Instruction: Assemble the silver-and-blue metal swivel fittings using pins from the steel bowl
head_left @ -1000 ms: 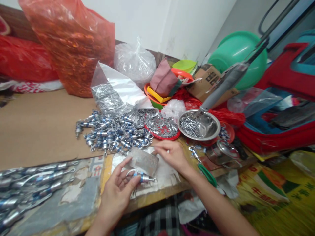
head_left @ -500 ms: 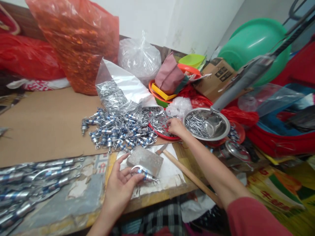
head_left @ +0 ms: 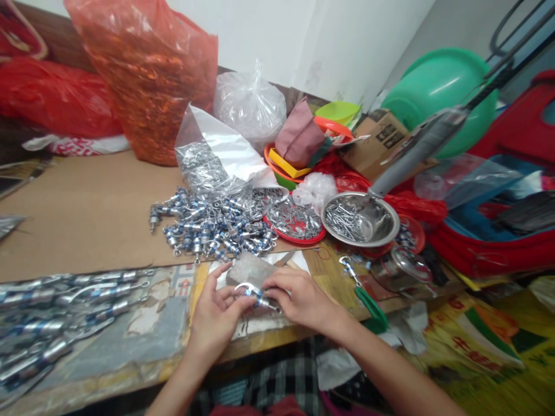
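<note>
My left hand (head_left: 212, 318) pinches a small silver-and-blue metal fitting (head_left: 248, 288) with a curved arm, between thumb and fingers. The closed fingers of my right hand (head_left: 306, 297) are at the fitting's right end; whatever small piece they hold is hidden. Just behind the fitting is a grey metal block (head_left: 249, 269) on white paper. A wooden-handled tool with a flat metal head (head_left: 285, 258) lies beside the block, mostly covered by my right hand. Beyond, similar silver-and-blue fittings (head_left: 203, 228) are heaped on cardboard.
A red dish (head_left: 318, 238) of small metal bits and a steel bowl (head_left: 392, 234) of pins stand behind. Longer metal pieces (head_left: 39, 326) lie at the left. A fitting on a green strap (head_left: 373, 312) is at the table's right edge.
My right hand has come back from the red dish to the fitting in my left hand. My left hand keeps its hold, and the view has shifted slightly.
</note>
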`<action>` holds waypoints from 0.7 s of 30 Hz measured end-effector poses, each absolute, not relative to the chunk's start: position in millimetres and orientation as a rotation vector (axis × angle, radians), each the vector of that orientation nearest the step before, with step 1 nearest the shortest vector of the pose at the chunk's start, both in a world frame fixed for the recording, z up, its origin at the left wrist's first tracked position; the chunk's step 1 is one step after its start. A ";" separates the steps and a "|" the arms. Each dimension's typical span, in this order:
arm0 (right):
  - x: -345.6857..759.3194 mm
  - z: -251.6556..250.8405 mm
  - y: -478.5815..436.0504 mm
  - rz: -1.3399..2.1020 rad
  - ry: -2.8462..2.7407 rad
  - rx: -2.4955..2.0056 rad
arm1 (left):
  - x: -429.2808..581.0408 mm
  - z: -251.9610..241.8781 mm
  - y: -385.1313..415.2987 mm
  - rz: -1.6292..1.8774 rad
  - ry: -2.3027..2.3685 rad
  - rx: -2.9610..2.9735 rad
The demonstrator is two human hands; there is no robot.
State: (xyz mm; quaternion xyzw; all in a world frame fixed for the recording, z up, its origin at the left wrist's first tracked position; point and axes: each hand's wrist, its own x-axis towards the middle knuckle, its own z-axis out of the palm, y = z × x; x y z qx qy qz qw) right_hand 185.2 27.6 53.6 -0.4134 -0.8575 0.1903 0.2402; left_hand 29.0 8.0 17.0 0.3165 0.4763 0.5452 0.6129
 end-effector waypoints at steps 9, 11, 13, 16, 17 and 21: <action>163.7 44.5 50.9 0.676 -2.389 -1.128 | 29.3 13.9 7.3 1.261 1.086 0.733; 166.2 42.8 48.6 0.680 -2.273 -1.100 | 29.3 14.6 7.1 1.267 1.085 0.734; 179.5 41.2 44.8 0.610 -2.063 -1.128 | 29.1 15.3 7.2 1.266 1.097 0.732; 215.0 33.9 36.7 0.360 -1.923 -1.430 | 29.1 15.2 7.6 1.256 1.116 0.722; 227.6 29.6 33.6 0.298 -1.972 -1.566 | 29.1 15.0 7.6 1.255 1.115 0.718; 258.7 15.9 19.8 0.370 -2.175 -1.853 | 29.1 14.1 6.5 1.259 1.098 0.716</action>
